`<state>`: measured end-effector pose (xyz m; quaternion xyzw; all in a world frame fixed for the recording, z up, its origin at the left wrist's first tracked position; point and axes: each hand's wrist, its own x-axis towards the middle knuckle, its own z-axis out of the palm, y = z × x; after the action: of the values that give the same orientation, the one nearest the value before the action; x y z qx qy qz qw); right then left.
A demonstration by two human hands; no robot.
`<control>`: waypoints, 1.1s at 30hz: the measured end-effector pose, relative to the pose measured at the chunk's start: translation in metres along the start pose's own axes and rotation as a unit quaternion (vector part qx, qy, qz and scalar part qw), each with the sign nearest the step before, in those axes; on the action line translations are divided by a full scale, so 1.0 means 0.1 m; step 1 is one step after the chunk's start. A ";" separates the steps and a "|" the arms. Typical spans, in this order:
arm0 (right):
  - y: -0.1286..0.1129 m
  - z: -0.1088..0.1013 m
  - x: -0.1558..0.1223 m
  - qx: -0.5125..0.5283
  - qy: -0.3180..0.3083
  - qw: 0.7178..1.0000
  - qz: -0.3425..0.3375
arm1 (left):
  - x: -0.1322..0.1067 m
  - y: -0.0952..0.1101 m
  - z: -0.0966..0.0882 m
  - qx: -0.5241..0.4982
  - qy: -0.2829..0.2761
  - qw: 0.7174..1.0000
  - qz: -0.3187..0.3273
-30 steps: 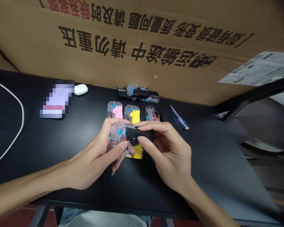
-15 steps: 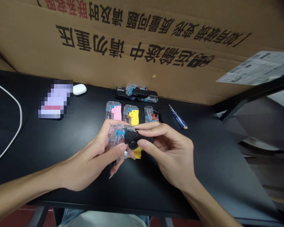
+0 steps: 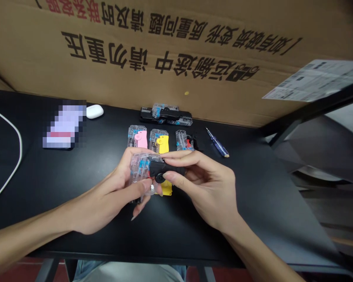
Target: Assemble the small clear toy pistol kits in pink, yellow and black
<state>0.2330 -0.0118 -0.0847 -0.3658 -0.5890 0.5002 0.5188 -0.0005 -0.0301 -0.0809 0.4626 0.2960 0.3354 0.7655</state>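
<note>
My left hand grips a clear plastic ink cartridge with blue parts above the black table. My right hand pinches the black cap piece on that same cartridge. Under the hands a yellow-capped cartridge shows in part. Behind the hands lie a pink-capped cartridge, a second yellow-capped cartridge and a red-capped one.
A black-and-clear cartridge group lies by the big cardboard box. A small screwdriver lies to the right. A blurred flat object, a white earbud case and a white cable lie left.
Both hands with the cartridge have drifted slightly left and up in the picture as the view shifted. The grip looks the same.
</note>
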 end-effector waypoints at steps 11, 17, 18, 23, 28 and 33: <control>0.03 0.01 0.00 -0.022 0.011 1.000 0.007 | 0.00 0.02 -0.01 0.045 0.027 0.999 0.004; 0.03 0.05 -0.03 -0.046 0.043 0.998 -0.011 | 0.00 -0.05 -0.05 0.161 0.100 0.981 0.041; 0.02 0.05 -0.03 -0.051 0.048 0.997 -0.019 | 0.00 -0.06 -0.06 0.179 0.112 0.976 0.052; -0.02 0.03 -0.04 -0.061 0.040 0.996 -0.049 | 0.01 -0.01 -0.11 0.329 0.147 0.907 0.217; -0.01 -0.01 -0.04 -0.068 -0.017 0.995 -0.067 | -0.03 0.13 -0.15 0.491 0.134 0.784 0.355; -0.01 -0.04 -0.05 -0.073 -0.033 0.993 -0.087 | -0.16 0.13 -0.16 0.563 0.102 0.723 0.387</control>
<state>0.2381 -0.0161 -0.0853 -0.3333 -0.6705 0.4208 0.5121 -0.0258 -0.0302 -0.0731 0.8461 0.3014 0.4191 0.1324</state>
